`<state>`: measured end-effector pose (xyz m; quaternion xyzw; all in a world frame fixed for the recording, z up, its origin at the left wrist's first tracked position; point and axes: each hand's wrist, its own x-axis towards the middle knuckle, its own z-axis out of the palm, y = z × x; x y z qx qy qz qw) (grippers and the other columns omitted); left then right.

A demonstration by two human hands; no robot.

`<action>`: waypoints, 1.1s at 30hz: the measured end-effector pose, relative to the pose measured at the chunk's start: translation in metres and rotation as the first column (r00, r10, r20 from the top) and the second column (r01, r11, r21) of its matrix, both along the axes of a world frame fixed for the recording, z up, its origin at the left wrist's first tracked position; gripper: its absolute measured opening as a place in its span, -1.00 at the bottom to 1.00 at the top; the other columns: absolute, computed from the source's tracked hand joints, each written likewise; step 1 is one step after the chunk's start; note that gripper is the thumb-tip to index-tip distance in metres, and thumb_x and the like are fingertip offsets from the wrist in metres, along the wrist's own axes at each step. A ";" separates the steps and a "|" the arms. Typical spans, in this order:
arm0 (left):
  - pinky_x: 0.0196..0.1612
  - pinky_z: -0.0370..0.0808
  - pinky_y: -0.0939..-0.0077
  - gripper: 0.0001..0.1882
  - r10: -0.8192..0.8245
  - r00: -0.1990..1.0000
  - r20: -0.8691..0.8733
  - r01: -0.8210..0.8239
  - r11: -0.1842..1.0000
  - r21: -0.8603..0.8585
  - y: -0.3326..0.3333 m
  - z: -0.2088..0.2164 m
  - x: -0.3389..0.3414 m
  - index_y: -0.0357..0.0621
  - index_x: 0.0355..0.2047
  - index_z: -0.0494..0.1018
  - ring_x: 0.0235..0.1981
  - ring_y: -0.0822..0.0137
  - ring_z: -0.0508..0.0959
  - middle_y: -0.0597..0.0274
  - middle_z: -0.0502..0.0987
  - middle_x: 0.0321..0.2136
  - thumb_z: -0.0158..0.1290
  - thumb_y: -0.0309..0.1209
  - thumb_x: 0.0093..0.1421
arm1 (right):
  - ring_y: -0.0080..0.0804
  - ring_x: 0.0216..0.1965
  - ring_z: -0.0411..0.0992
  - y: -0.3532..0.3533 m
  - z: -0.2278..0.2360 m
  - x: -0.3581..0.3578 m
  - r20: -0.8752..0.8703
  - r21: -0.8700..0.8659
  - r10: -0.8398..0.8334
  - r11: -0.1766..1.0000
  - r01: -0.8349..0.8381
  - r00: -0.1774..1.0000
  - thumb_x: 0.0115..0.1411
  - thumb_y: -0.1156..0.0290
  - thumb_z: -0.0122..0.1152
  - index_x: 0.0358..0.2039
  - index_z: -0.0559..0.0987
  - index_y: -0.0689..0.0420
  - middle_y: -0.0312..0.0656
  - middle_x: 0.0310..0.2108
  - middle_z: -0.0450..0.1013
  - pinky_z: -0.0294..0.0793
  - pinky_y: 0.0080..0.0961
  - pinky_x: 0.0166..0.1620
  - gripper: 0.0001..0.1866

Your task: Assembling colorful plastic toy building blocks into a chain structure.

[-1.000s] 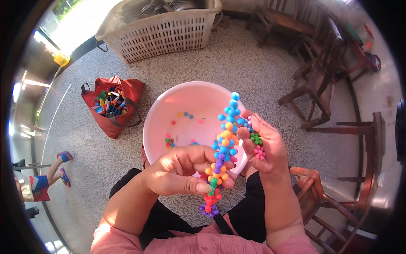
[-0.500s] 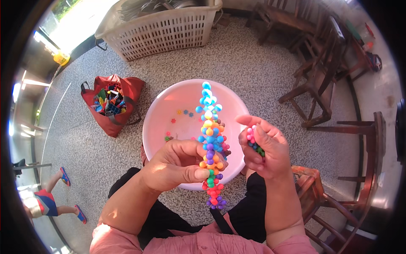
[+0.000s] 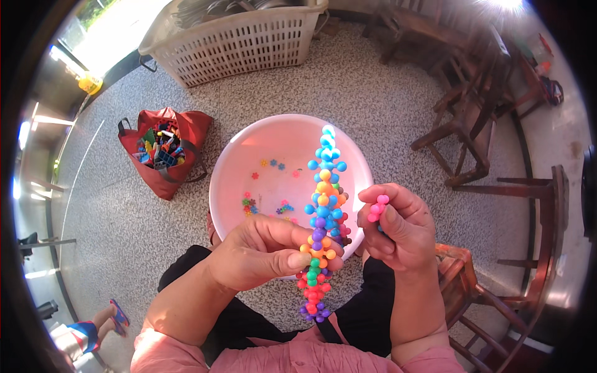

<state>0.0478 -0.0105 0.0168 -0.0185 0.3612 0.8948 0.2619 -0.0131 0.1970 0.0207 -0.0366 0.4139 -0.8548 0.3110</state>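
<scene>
Speckled floor (image 3: 373, 93) below; left hand (image 3: 249, 252) pinches a knobbly toy (image 3: 323, 212) (multicoloured), right hand (image 3: 405, 235) grips 1 pink piece (image 3: 377, 209).

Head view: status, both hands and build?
Left hand gripping multicoloured knobbed plastic assembly. Right hand pinching pink knobbed plastic piece, apart from assembly. No obstruction visible between them.

Speckled grey floor (image 3: 385, 112) spreads beneath everything, bounded by a dark skirting band. Dark wooden chairs (image 3: 429, 28) crowd the upper right before a pale wall (image 3: 571, 124). Strong daylight pours through an opening (image 3: 115, 31) at upper left; a white glare (image 3: 500, 5) burns at upper right.
</scene>
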 end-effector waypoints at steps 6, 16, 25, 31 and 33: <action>-0.06 0.40 0.52 -0.71 -0.116 0.987 -0.108 0.114 0.993 -0.020 -0.007 -0.001 0.000 -0.34 -0.13 0.41 -0.15 0.36 0.48 0.09 0.50 -0.20 0.01 -0.59 0.09 | -0.75 -0.77 0.15 0.004 -0.007 0.001 -0.061 -0.070 0.015 0.997 -0.020 0.998 0.13 0.43 0.10 -0.23 0.44 0.29 -0.13 -0.44 0.45 0.07 -0.81 -0.73 -0.77; -0.03 0.37 0.53 -0.65 -0.115 0.993 -0.039 0.114 0.992 -0.046 -0.006 0.013 0.000 -0.31 -0.09 0.38 -0.14 0.43 0.46 0.16 0.50 -0.20 0.05 -0.60 0.07 | -0.77 -0.73 0.16 0.002 0.001 0.005 -0.116 0.089 0.018 0.996 -0.008 0.993 0.08 0.36 0.18 -0.28 0.48 0.35 -0.26 -0.57 0.41 0.06 -0.81 -0.69 -0.71; -0.09 0.39 0.57 -0.60 -0.145 0.983 0.113 0.168 0.958 -0.231 -0.005 0.010 -0.006 -0.26 -0.08 0.38 -0.18 0.50 0.45 0.24 0.51 -0.23 0.12 -0.52 0.04 | -0.63 -0.54 0.38 -0.001 0.014 0.011 -0.351 0.285 0.092 0.958 0.012 0.932 0.07 0.43 0.17 -0.32 0.52 0.30 -0.20 -0.46 0.49 0.35 -0.75 -0.47 -0.80; -0.16 0.41 0.64 -0.55 -0.113 0.991 0.073 0.129 0.953 -0.273 0.000 0.008 -0.006 -0.23 -0.05 0.37 -0.20 0.54 0.44 0.28 0.50 -0.23 0.17 -0.51 0.00 | -0.51 -0.42 0.49 -0.008 0.016 0.010 -0.673 0.514 0.234 0.830 0.216 0.702 0.05 0.52 0.17 -0.31 0.51 0.29 -0.11 -0.42 0.51 0.46 -0.64 -0.33 -0.82; -0.17 0.42 0.65 -0.54 -0.116 0.991 0.072 0.133 0.943 -0.305 0.001 0.009 -0.008 -0.23 -0.05 0.37 -0.20 0.54 0.43 0.29 0.50 -0.23 0.17 -0.52 -0.01 | -0.47 -0.43 0.50 -0.009 0.010 0.010 -0.733 0.510 0.246 0.815 0.273 0.634 0.03 0.54 0.18 -0.31 0.52 0.29 -0.10 -0.42 0.51 0.47 -0.61 -0.34 -0.81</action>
